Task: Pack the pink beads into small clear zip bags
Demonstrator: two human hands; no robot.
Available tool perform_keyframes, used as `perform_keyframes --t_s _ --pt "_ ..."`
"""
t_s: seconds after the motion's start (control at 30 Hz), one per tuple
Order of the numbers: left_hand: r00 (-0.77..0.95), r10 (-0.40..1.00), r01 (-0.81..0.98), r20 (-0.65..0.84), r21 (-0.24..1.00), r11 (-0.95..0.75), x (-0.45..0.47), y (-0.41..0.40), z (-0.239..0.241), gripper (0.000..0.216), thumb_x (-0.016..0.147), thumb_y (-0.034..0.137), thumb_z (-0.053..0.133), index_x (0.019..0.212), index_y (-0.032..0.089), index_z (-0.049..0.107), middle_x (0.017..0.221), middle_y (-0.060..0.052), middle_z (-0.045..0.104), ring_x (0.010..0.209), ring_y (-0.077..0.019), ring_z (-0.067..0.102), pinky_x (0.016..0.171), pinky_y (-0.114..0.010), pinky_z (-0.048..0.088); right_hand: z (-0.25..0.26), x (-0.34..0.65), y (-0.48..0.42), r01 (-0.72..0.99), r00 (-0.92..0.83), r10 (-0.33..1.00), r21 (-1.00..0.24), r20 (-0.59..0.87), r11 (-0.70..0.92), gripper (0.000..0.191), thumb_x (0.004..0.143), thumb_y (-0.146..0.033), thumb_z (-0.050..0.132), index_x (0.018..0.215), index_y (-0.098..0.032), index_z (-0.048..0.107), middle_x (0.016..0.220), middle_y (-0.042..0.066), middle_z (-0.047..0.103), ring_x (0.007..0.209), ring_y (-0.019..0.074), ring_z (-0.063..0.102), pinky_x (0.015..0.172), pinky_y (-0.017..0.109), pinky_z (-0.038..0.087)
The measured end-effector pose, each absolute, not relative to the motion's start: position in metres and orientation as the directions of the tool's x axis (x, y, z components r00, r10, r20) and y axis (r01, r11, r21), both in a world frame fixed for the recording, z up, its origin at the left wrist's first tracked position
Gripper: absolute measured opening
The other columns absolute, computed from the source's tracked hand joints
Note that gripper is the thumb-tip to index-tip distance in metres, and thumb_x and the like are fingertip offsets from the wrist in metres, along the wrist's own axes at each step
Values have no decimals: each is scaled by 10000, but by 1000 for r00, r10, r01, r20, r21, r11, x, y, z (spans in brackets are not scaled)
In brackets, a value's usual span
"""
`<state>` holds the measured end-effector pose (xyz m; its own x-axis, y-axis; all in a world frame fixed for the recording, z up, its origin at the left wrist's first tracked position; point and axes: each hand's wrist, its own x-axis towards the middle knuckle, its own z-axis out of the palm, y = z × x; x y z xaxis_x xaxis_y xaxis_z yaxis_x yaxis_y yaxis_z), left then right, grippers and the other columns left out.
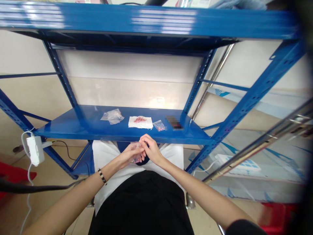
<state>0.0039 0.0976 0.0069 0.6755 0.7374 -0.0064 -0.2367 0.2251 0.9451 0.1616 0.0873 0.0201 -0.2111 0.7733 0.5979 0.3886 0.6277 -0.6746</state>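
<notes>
Above my lap, just in front of the shelf edge, my left hand [132, 153] is closed around a small clear plastic bag [136, 158] with pinkish contents. My right hand [151, 148] meets it at the bag's upper end, its fingers pressed together. Whether those right fingers pinch the bag's edge or something small is hidden. On the blue shelf ahead lies a white paper [132, 124] with a heap of small pink and red pieces [140, 119]. Right of it is a small zip bag [159, 126] with a few pieces inside.
Clear empty bags [113, 116] lie on the shelf's [85, 127] left part. A dark blurred object [174, 122] lies toward its right end. An upper blue beam [156, 23] crosses above. A white power strip [35, 150] hangs at left, and a metal pole [244, 150] slants at right.
</notes>
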Motion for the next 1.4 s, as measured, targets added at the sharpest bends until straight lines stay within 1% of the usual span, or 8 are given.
perform_keyframes --t_s 0.17,0.37,0.63,0.77,0.9,1.07,1.27,1.4 --pt "607 794 -189 -27 966 177 5 115 8 473 816 520 657 1040 105 686 935 -174 722 836 -234 701 735 -301 518 19 172 104 448 -150 784 -665 603 597 254 974 -342 438 787 -216 554 803 27 570 761 173 532 731 291 417" --pt "638 770 -287 -8 926 247 3 119 2 583 788 483 705 1226 107 622 1120 -221 687 986 -316 689 826 -410 538 14 181 114 475 -26 827 -721 562 505 308 944 -400 485 716 -206 557 691 3 581 647 158 527 653 273 405" --pt "749 658 -94 -79 970 224 -2 108 3 562 755 441 755 1174 89 625 1072 -237 701 844 -313 727 674 -349 582 18 181 113 365 19 854 -799 521 479 237 878 -433 570 823 -205 599 668 -10 584 635 156 543 633 266 426" --pt "712 697 -65 -91 979 195 0 114 -2 581 721 389 796 1184 103 592 1042 -230 711 823 -307 732 652 -339 587 19 184 121 300 11 871 -833 492 466 212 846 -416 615 912 -216 591 627 -31 564 585 143 523 607 260 424" --pt "636 768 -115 -73 975 188 0 117 -8 536 715 377 804 1113 101 576 1007 -231 719 830 -305 731 664 -348 588 15 186 123 117 18 935 -930 354 350 297 822 -460 642 978 -209 611 624 -30 568 574 139 530 583 254 439" --pt "607 794 -148 -23 979 141 -2 114 -6 490 728 391 788 1083 106 605 1021 -201 722 880 -288 720 731 -362 575 9 185 119 40 -20 964 -963 266 266 351 800 -523 649 746 -177 624 632 -6 586 568 122 518 563 248 431" --pt "309 949 -174 69 985 -15 -10 131 -2 398 757 471 728 925 114 675 934 -137 729 836 -211 690 695 -282 529 9 186 124 33 -50 959 -959 279 281 337 813 -505 648 763 -172 628 638 3 602 567 120 528 532 237 408" --pt "234 965 -163 117 983 -80 -17 133 -3 359 741 462 737 851 122 703 830 -92 713 783 -176 652 684 -261 502 8 184 121 49 -78 961 -962 264 268 357 806 -518 647 747 -167 618 621 2 592 553 117 518 520 235 394"
